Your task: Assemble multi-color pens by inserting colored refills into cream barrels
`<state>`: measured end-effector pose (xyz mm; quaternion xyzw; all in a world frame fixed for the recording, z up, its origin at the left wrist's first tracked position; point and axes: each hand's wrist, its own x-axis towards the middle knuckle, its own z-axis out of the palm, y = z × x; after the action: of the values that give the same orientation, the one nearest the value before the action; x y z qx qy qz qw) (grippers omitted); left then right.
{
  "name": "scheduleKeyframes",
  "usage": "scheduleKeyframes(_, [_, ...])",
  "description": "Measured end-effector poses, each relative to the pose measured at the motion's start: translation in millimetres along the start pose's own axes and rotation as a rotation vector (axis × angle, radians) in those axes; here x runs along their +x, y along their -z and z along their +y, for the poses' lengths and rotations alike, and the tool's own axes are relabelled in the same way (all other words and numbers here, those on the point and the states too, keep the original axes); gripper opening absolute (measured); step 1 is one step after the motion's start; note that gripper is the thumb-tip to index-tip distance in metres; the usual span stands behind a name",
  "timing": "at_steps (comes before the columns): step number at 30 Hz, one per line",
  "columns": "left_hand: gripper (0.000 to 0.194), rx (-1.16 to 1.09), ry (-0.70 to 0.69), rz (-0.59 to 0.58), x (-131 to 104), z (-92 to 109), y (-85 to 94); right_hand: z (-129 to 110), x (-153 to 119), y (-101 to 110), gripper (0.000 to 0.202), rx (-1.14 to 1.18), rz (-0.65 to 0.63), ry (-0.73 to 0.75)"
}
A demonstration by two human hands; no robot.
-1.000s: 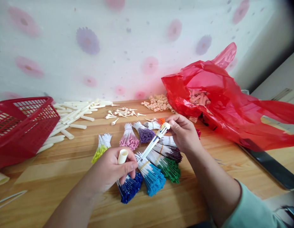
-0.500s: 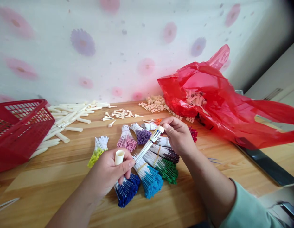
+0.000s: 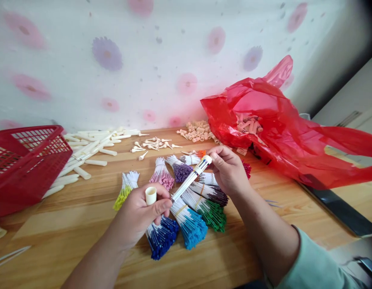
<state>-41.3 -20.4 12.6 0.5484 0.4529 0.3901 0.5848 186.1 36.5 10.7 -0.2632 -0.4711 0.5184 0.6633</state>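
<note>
My left hand [image 3: 140,212] is closed around a cream pen barrel [image 3: 150,195], its hollow end facing up. My right hand [image 3: 229,168] pinches the cream top of a multicolour pen's inner part [image 3: 190,176], a slim bunch of white refills with coloured sliders near the top. This inner part slants down to the left, its lower tips at my left thumb and fingertips; whether they touch is hard to tell. Beneath my hands lie refill bundles: dark blue [image 3: 162,239], light blue [image 3: 192,230], green [image 3: 213,214], yellow [image 3: 123,192], pink [image 3: 162,176] and purple [image 3: 180,171].
A red basket [image 3: 29,168] stands at the left beside a pile of cream barrels [image 3: 96,150]. Small pointed cream tips [image 3: 151,143] and slotted pieces [image 3: 199,130] lie behind the bundles. A red plastic bag [image 3: 282,132] spreads over the right, near a dark flat object [image 3: 339,208].
The whole view has shifted slightly. The pen's inner part and my right hand sit marginally further right; both hands keep the same grips.
</note>
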Motion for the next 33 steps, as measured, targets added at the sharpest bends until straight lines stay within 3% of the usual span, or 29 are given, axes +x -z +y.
scheduleKeyframes(9, [0.024,-0.070,-0.053,0.012,2.3,-8.2,-5.0,-5.7,-2.9,-2.3,0.008,0.040,-0.046,0.005])
scheduleKeyframes(16, [0.027,0.042,0.049,-0.181,2.3,-3.1,-1.0,-7.8,-6.4,-4.7,0.008,-0.002,-0.125,-0.005])
scheduleKeyframes(21, [0.012,0.291,-0.135,-0.029,-1.5,4.8,1.6,-3.7,-3.3,-1.2,0.012,-0.063,-0.062,-0.018])
scheduleKeyframes(27, [0.015,0.751,-0.373,0.161,-2.2,7.4,-5.3,-3.5,-2.2,-2.9,0.018,-0.200,0.040,-0.009])
scheduleKeyframes(30, [0.014,0.919,-0.495,0.187,-2.1,6.4,-7.6,-3.2,-3.2,-4.7,0.019,-0.239,0.030,-0.015])
scheduleKeyframes(33, [0.017,1.001,-0.597,0.132,-2.9,7.6,-8.2,-1.4,-1.0,-2.4,0.018,-0.186,0.020,-0.036])
